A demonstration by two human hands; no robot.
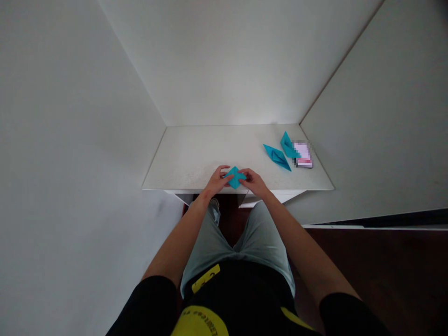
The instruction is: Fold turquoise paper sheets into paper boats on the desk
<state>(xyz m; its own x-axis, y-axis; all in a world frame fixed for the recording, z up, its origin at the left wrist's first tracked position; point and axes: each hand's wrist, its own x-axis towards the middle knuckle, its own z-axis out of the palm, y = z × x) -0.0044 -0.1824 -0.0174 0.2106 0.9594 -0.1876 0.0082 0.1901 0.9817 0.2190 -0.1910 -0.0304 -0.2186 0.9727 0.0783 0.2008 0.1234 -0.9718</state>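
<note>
Both hands are working close together at the near edge of the white table [196,154]. The left hand [217,179] and right hand [255,182] are each pinching a side of a small folded teal paper piece [235,177], holding it flat on the tabletop. Well off to the right, two finished teal paper boats [278,157] [288,145] are lying just beside a blurred pink-and-white object [303,155].

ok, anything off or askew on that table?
Nothing stands out. Left hand and right hand both pinch a folded blue paper at the front edge of the table. Two more blue paper folds lie far right, one touching a small pink-white item too blurred to identify.
</note>
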